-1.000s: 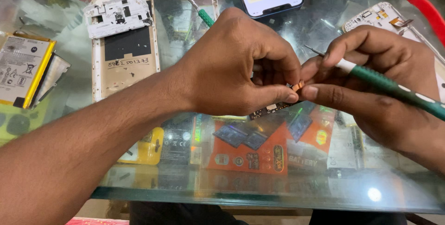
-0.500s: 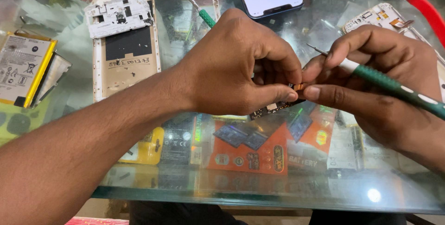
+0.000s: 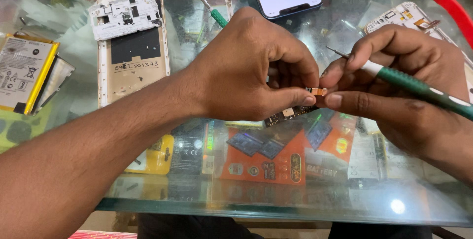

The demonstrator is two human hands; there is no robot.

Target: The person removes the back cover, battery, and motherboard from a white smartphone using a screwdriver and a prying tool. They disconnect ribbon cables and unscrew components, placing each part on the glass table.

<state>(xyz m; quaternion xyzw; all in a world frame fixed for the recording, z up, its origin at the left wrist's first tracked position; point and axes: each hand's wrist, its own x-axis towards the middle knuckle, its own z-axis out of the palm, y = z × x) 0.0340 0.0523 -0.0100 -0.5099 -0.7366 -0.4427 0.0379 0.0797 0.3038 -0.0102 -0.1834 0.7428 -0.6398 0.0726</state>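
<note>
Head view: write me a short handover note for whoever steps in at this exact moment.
Left hand: fingers pinch a small circuit board above the glass table.
Right hand: holds a green-handled screwdriver and pinches the board's copper-coloured tab.
Opened phone shell lies far left, battery beside it.
Done: phone opened, board out.
Left: board remains in hand, not set down.

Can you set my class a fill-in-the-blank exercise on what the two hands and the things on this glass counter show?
1. The right hand holds a screwdriver with a ____ handle.
2. Both hands pinch a small circuit board; the left hand grips it from the ____ side.
3. The opened phone frame lies on a ____ counter.

Missing words: green; left; glass
</note>
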